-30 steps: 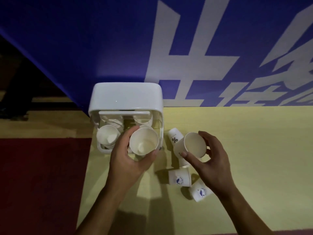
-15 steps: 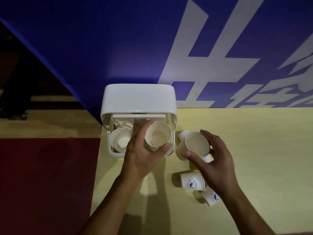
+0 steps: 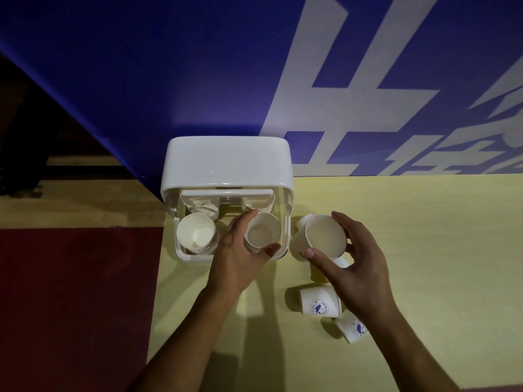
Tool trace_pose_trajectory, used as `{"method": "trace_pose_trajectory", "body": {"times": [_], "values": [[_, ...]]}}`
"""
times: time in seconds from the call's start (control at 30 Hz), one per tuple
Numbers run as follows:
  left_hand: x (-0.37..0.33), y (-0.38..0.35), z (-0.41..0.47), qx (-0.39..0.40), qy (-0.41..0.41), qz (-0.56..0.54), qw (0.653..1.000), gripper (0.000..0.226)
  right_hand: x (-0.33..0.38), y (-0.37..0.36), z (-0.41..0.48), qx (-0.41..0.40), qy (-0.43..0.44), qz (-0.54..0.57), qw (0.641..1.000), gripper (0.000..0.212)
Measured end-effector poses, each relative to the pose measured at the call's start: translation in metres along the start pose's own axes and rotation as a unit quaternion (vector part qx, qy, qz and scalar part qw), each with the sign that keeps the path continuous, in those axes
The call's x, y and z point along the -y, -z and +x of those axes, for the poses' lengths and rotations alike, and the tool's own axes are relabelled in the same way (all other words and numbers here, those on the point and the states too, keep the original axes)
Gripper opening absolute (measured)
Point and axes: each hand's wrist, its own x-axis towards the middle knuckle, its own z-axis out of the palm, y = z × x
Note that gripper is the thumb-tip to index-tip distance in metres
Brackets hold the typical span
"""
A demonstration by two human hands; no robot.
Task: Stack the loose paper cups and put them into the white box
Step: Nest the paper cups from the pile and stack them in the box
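Since a second ago the left hand (image 3: 240, 256) has brought its cup down from above the white box (image 3: 226, 162) into the box's near right part, and the mouth of that cup looks smaller in the frame. The right hand and its cup sit about where they were beside the box.

At centre left of the frame, the box stands on the yellow table (image 3: 424, 250) with its lid tipped back against the blue banner (image 3: 169, 80). In its near left part is a set of nested cups (image 3: 195, 233), mouths up. Just to their right, the left hand's thumb and fingers are curled round the rim of the lowered cup (image 3: 261, 230), which is upright inside the box.

Right of the box, the right hand (image 3: 359, 267) grips the tilted cup (image 3: 325, 236) by the rim between thumb and curled fingers, clear of the table. Below it a printed cup (image 3: 319, 304) lies on its side, and another loose cup (image 3: 353, 331) lies partly under the wrist.
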Motion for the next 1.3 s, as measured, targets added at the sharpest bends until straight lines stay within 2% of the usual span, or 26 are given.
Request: {"method": "trace_pose_trajectory", "body": {"times": [0.2, 0.37, 0.43, 0.57, 0.63, 0.77, 1.03, 1.2, 1.3], "values": [[0.004, -0.005, 0.002, -0.008, 0.01, 0.01, 1.0, 0.084, 0.013, -0.009, 0.002, -0.017, 0.022, 0.023, 0.999, 0.073], [0.008, 0.006, -0.005, 0.024, 0.019, -0.016, 0.999, 0.093, 0.03, -0.033, 0.009, -0.016, 0.047, 0.046, 0.998, 0.07], [0.009, 0.015, -0.012, 0.0, 0.03, -0.048, 0.998, 0.082, 0.031, -0.045, 0.013, -0.003, 0.056, 0.038, 0.998, 0.069], [-0.01, 0.032, -0.025, -0.061, 0.027, -0.161, 0.985, 0.042, 0.021, -0.068, 0.017, 0.017, 0.058, 0.022, 0.998, 0.077], [-0.02, 0.034, -0.024, -0.058, 0.019, -0.193, 0.979, 0.037, 0.014, -0.077, 0.018, 0.023, 0.068, 0.013, 0.997, 0.078], [-0.025, 0.028, -0.016, -0.027, 0.012, -0.156, 0.987, 0.038, 0.004, -0.088, 0.023, 0.044, 0.069, -0.02, 0.996, 0.075], [-0.011, 0.015, -0.01, -0.017, 0.019, -0.109, 0.994, 0.039, -0.009, -0.098, 0.022, 0.073, 0.075, -0.077, 0.992, 0.079], [-0.002, 0.009, -0.01, -0.009, 0.035, -0.076, 0.996, 0.042, -0.019, -0.102, 0.018, 0.059, 0.063, -0.101, 0.991, 0.079], [-0.001, 0.006, -0.005, -0.009, 0.018, -0.051, 0.998, 0.045, -0.019, -0.104, 0.019, 0.059, 0.059, -0.103, 0.991, 0.079]]}}
